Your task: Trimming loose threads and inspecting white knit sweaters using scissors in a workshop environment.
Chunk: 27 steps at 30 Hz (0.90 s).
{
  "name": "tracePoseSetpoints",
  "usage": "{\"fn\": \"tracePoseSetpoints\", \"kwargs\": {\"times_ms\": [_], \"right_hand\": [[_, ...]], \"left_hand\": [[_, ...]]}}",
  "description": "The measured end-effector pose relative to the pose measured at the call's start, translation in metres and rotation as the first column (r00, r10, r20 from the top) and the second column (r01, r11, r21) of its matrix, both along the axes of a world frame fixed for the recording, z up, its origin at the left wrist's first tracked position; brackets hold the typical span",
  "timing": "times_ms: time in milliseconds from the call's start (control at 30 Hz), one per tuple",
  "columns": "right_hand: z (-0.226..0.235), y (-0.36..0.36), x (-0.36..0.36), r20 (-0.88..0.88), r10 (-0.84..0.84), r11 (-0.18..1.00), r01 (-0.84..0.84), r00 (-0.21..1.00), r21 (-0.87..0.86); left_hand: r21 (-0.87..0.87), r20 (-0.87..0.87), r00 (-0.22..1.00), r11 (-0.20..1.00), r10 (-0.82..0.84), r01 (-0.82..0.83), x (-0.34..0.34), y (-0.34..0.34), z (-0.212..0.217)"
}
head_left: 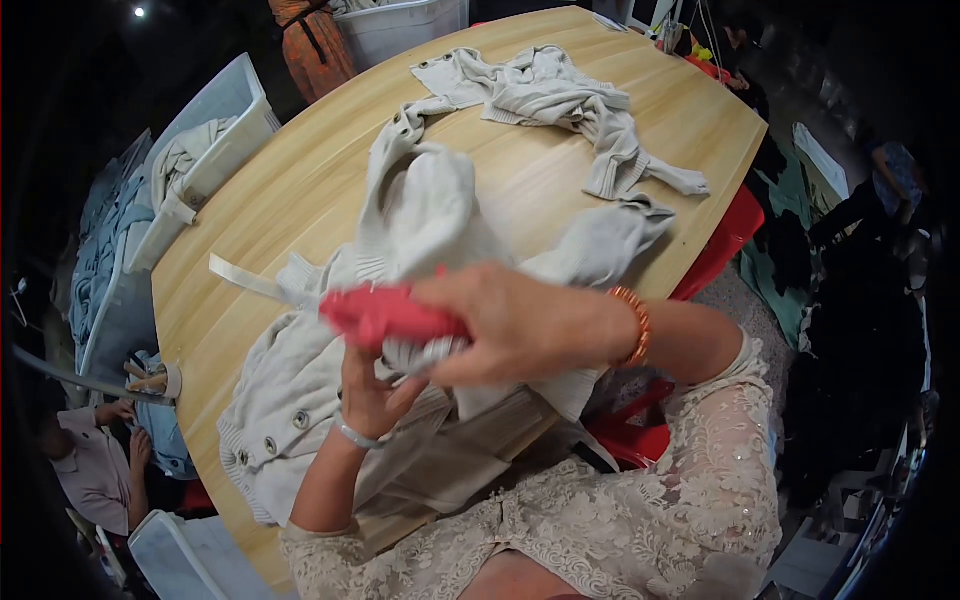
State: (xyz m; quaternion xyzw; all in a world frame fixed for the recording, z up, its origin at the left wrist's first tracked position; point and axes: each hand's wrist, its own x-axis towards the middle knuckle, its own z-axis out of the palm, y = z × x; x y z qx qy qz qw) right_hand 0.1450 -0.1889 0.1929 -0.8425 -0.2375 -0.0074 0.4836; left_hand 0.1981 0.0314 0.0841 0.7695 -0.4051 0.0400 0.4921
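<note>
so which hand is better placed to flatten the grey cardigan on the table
Probably the left hand: it lies low against the grey cardigan on the table. The right hand is closed round the red tool.

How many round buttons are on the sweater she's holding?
3 show on the grey sweater: a row along its lower left edge, by the left hand. The right hand, gripping something red, and the folds may hide more.

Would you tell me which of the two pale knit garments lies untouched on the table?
The far knit garment, spread alone; the near garment lies under both hands.
</note>
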Motion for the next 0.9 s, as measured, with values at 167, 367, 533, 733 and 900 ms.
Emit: {"fn": "tracePoseSetpoints", "kwargs": {"times_ms": [167,367,533,733,900], "right_hand": [[-0.040,0.006,-0.030,0.015,-0.116,0.971,0.117,0.993,-0.208],[-0.059,-0.039,-0.029,0.100,-0.488,0.769,0.482,0.867,-0.420],[-0.038,-0.052,-0.031,0.197,-0.589,0.730,0.621,0.783,-0.285],[-0.030,-0.027,-0.051,0.175,-0.463,0.834,0.494,0.869,-0.247],[-0.066,0.014,-0.048,0.261,-0.231,0.963,0.259,0.937,-0.076]], "left_hand": [[-0.154,-0.233,0.972,0.987,0.010,-0.047,0.004,-0.009,-0.025],[-0.184,-0.037,0.931,0.913,0.363,-0.363,0.068,0.015,0.025],[-0.747,-0.183,0.976,0.630,0.114,-0.214,0.133,0.082,0.092],[-0.605,-0.082,0.752,0.567,0.654,-0.559,0.078,0.219,0.087],[0.131,0.033,0.594,0.585,0.804,-0.800,0.002,0.318,-0.019]]}}
